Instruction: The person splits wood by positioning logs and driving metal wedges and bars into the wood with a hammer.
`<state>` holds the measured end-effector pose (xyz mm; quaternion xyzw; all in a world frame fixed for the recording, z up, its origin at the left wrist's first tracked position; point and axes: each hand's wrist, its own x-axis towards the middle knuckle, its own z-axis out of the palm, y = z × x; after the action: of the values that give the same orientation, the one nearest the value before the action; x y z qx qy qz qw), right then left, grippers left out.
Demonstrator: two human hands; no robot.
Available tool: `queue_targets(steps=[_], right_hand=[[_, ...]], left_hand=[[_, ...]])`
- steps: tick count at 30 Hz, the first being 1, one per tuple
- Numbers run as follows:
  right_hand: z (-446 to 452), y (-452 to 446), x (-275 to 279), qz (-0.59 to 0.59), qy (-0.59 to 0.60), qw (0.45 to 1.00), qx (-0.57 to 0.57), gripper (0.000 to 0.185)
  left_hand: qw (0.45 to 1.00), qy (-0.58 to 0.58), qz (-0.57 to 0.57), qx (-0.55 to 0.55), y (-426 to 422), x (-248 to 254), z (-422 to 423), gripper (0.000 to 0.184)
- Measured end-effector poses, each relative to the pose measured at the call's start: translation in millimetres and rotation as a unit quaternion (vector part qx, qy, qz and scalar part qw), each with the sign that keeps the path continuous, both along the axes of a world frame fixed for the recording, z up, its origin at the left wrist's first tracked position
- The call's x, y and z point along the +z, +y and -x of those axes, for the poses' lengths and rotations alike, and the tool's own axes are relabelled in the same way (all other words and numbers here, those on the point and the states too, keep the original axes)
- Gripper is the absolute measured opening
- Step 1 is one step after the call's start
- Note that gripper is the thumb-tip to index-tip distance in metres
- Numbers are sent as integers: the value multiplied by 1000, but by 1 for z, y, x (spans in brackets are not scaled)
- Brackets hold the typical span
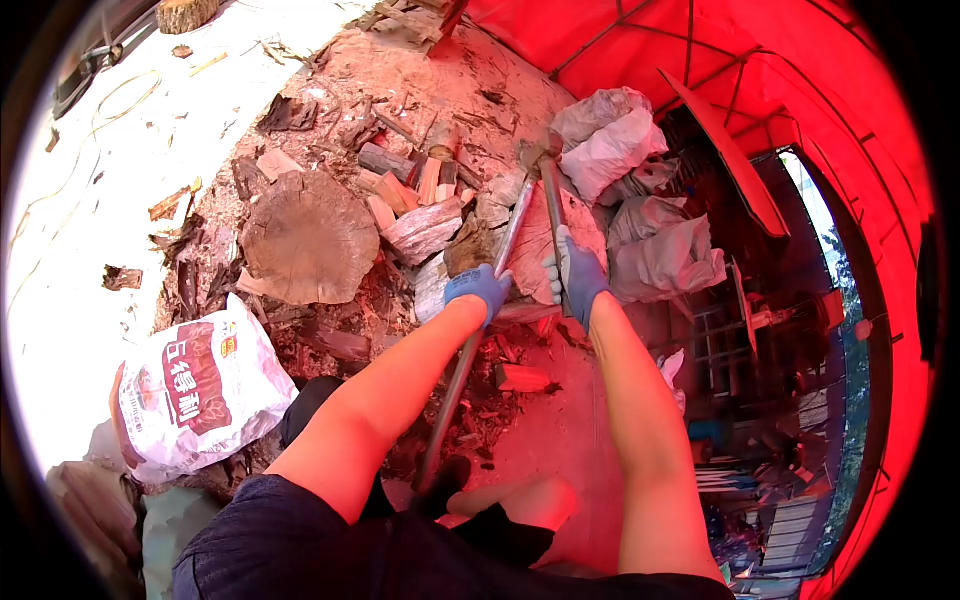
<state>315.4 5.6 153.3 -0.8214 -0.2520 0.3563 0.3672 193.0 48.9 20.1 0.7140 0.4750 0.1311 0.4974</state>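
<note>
My left hand (480,290), in a blue-and-white work glove, is closed around a long metal bar (455,385) that slants from beside my legs up and away to the right. My right hand (578,270), gloved alike, grips the handle of a hammer (551,190). The hammer's blocky head and the bar's far end meet or overlap above a broad pale wood block (535,235); whether they touch I cannot tell. Split firewood (425,232) lies heaped left of the bar. A large round chopping stump (310,238) stands farther left.
A white printed sack (205,385) is at the lower left. Several stuffed pale sacks (610,145) stand right of the wood. Bark and chips litter the ground. A red tarp (600,40) on a metal frame covers the right side, with shelving and clutter in shade beneath.
</note>
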Motion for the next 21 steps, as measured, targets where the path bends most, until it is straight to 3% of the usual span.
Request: queue_targets(steps=[3,5,7,9,11,12,13,17,20,21], right_hand=[[19,-4,33,-60,12,998,-9,57],[22,-7,55,-219,-6,973,67,53],[20,1,62,-267,-12,961,74,50],[20,11,47,-363,-121,922,61,47],[11,11,8,-356,-85,930,42,50],[-3,5,-10,-148,-30,988,18,52],[-4,3,-12,62,24,998,-4,55],[6,-7,-4,33,22,998,-58,60],[16,-12,35,-127,8,992,14,57],[16,-13,45,-129,12,992,12,57]], left_hand=[[1000,23,-1,-12,1,1,-1,62],[999,29,4,-14,-1,6,2,63],[1000,17,12,-22,2,6,4,62],[1000,16,-10,-11,2,0,-1,61],[1000,12,-24,1,-2,-2,0,60],[1000,17,-16,-18,-1,1,2,59],[999,19,-14,-33,3,5,2,59],[999,15,-6,-35,4,0,-1,60],[999,25,-10,-43,5,2,-2,60],[998,33,-10,-43,5,-1,-3,60]])
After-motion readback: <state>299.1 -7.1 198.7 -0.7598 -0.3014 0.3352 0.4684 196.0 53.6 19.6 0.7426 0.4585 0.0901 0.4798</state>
